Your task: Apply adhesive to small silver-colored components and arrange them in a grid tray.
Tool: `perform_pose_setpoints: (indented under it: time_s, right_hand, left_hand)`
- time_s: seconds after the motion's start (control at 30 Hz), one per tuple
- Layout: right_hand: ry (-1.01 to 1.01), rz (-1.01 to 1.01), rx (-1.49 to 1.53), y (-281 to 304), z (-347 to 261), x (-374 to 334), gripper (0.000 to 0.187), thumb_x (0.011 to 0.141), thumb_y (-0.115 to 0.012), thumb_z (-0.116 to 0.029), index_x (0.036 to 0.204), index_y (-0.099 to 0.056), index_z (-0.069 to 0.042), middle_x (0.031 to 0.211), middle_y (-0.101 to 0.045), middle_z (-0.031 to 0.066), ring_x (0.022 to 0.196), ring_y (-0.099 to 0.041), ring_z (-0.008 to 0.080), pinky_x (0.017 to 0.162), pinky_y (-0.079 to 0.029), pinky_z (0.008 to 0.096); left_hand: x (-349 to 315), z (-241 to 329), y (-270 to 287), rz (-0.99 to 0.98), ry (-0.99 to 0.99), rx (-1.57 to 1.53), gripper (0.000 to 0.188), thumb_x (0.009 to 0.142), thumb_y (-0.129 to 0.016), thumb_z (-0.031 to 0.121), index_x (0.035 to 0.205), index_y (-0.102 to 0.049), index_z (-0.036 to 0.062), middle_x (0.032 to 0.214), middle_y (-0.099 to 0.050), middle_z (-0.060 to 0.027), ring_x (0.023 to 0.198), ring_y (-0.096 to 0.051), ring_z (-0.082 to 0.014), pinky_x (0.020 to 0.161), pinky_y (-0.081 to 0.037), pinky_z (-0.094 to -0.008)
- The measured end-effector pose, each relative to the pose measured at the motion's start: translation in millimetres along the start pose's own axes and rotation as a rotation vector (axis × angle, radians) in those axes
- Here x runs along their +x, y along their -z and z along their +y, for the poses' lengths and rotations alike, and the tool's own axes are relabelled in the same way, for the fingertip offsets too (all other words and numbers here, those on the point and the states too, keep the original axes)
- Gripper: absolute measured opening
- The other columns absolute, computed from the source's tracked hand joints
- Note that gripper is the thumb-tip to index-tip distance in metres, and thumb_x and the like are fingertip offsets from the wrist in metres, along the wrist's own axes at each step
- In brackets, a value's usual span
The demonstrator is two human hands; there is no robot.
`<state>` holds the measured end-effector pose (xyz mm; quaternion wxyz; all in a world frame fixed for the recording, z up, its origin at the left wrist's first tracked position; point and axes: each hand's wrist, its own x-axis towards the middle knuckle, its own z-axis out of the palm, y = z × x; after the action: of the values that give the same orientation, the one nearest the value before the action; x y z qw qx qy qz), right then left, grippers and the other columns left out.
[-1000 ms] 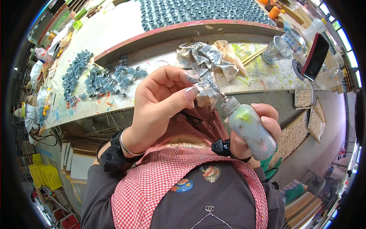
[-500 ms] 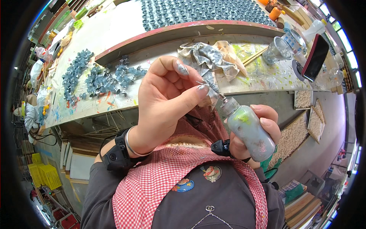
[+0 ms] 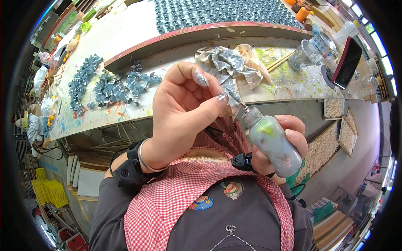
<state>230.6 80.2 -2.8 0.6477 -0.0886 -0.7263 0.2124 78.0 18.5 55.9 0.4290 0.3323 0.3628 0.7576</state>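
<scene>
My right hand (image 3: 295, 133) is wrapped round a translucent squeeze bottle (image 3: 274, 144) with grey contents and a green smear on its side. The bottle tilts up and left, and its narrow grey-coated nozzle (image 3: 235, 97) points toward my other hand. My left hand (image 3: 178, 111) is closed in a pinch just beside the nozzle tip, thumb and forefinger close together. Whatever lies between those fingertips is too small to make out. Grey paint marks the thumb and a fingertip. Behind the nozzle, a crumpled grey-stained cloth (image 3: 224, 62) lies on the table.
Loose piles of small blue-grey pieces (image 3: 111, 88) lie at left on the paint-spotted table (image 3: 167, 58). Beyond a long red-edged board (image 3: 138, 47) stand many similar pieces (image 3: 222, 14) in rows. At right are a clear plastic cup (image 3: 305, 55), wooden sticks (image 3: 279, 62) and a phone (image 3: 346, 63) on a stand.
My left fingers have shifted very slightly beside the nozzle tip. The bottle and my right hand stay nearly where they were.
</scene>
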Motion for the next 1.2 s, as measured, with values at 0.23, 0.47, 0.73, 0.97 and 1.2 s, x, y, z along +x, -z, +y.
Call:
perform_pose_setpoints:
  time_s: [0.23, 0.47, 0.73, 0.97, 1.2]
  right_hand:
    - [-0.043, 0.016, 0.036, -2, -2, -1, 0.055, 0.078, -0.063, -0.041, 0.111, -0.038, -0.006, 0.099, -0.049, 0.0186, 0.078, -0.054, 0.0253, 0.059, -0.050, 0.0303]
    - [0.024, -0.001, -0.018, 2, 2, -1, 0.055, 0.076, -0.065, -0.038, 0.112, -0.038, -0.006, 0.101, -0.047, 0.0162, 0.083, -0.053, 0.0268, 0.058, -0.053, 0.0296]
    - [-0.014, 0.001, -0.047, 2, -5, 3, 0.052, 0.078, -0.063, -0.037, 0.111, -0.038, -0.006, 0.099, -0.049, 0.0176, 0.082, -0.053, 0.0257, 0.065, -0.049, 0.0318]
    - [-0.053, -0.070, -0.063, 3, -13, 6, 0.050, 0.078, -0.065, -0.030, 0.113, -0.036, -0.008, 0.101, -0.049, 0.0204, 0.083, -0.053, 0.0243, 0.071, -0.047, 0.0318]
    - [-0.074, -0.079, -0.068, 6, -14, 5, 0.050, 0.078, -0.066, -0.028, 0.113, -0.036, -0.009, 0.102, -0.049, 0.0207, 0.083, -0.054, 0.0243, 0.071, -0.048, 0.0312]
  left_hand:
    - [-2, -1, 1, -0.017, 0.029, -0.016, 0.030, 0.070, -0.053, -0.015, 0.089, -0.041, 0.0063, 0.080, -0.052, -0.0077, 0.067, -0.052, -0.0126, 0.060, -0.043, -0.0222]
    - [-2, -1, 5, -0.015, 0.018, 0.024, 0.031, 0.069, -0.052, -0.015, 0.090, -0.041, 0.0057, 0.080, -0.052, -0.0073, 0.068, -0.052, -0.0125, 0.062, -0.043, -0.0225]
    - [2, 13, 1, -0.036, 0.048, 0.082, 0.031, 0.070, -0.055, -0.011, 0.093, -0.043, 0.0052, 0.085, -0.055, -0.0079, 0.075, -0.052, -0.0104, 0.066, -0.043, -0.0218]
    - [4, 17, 3, -0.072, 0.078, 0.104, 0.028, 0.072, -0.056, -0.009, 0.092, -0.044, 0.0052, 0.084, -0.056, -0.0072, 0.074, -0.051, -0.0087, 0.066, -0.042, -0.0201]
    - [5, 16, 4, -0.046, 0.053, 0.141, 0.027, 0.071, -0.054, -0.010, 0.091, -0.044, 0.0055, 0.081, -0.056, -0.0064, 0.072, -0.051, -0.0085, 0.067, -0.041, -0.0207]
